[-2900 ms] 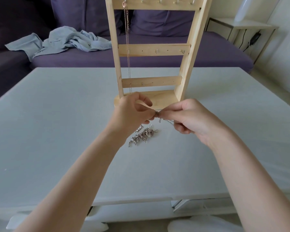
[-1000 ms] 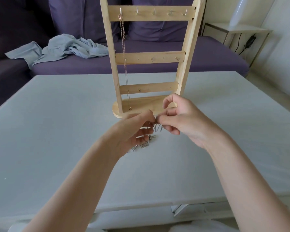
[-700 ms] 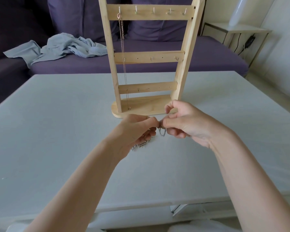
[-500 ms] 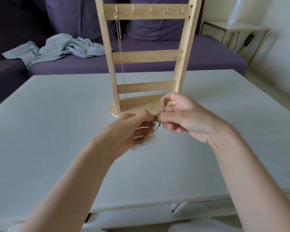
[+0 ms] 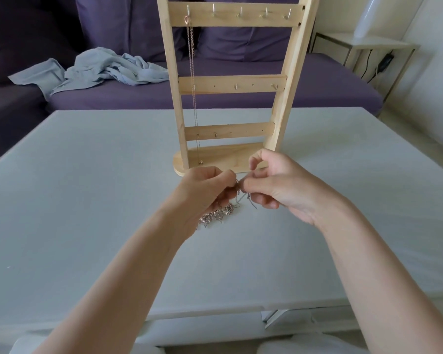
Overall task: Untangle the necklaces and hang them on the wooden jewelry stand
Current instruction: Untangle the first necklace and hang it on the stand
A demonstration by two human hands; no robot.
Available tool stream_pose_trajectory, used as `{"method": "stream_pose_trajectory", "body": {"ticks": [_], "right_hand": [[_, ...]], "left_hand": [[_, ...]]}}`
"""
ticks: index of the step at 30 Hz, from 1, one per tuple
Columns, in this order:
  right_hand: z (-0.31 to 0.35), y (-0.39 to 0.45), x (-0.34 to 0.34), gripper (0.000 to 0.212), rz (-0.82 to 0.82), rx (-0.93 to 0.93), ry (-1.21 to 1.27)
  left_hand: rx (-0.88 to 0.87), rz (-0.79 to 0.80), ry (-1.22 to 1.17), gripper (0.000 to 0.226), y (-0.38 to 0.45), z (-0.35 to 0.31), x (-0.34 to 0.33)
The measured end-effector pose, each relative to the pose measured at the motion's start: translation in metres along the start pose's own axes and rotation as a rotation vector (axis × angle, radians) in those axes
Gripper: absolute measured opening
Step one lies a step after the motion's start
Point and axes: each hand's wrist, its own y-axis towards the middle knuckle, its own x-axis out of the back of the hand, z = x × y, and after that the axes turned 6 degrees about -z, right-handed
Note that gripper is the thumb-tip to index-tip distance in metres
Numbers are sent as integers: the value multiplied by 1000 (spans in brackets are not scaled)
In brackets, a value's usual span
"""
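Left hand (image 5: 205, 190) and right hand (image 5: 274, 185) both pinch the silver necklace tangle (image 5: 223, 210) just above the bench (image 5: 87, 200). At twelve o'clock, the wooden jewelry stand (image 5: 230, 83) carries one rose-gold chain (image 5: 193, 85); four top hooks are bare, so untangling appears unfinished.

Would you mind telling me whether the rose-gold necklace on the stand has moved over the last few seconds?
No. The rose-gold necklace hangs from the same leftmost top hook of the stand, its end resting on the base as before; only the camera shifted.

one stand (image 5: 230, 88), one hung necklace (image 5: 192, 80), one tangle (image 5: 219, 213), two hands.
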Motion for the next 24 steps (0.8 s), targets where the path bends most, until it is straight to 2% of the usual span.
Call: {"method": "stream_pose_trajectory", "body": {"ticks": [5, 10, 17, 24], "right_hand": [[-1, 0, -3, 27, -50, 7, 21], [0, 5, -3, 24, -155, -63, 127], [4, 7, -14, 20, -94, -50, 118], [3, 7, -24, 17, 55, -38, -72]], "left_hand": [[-51, -62, 19, 19, 0, 1, -3], [-58, 57, -6, 17, -3, 2, -7], [-8, -106, -222, 9, 2, 1, 21], [37, -81, -347, 18, 2, -3, 27]]}}
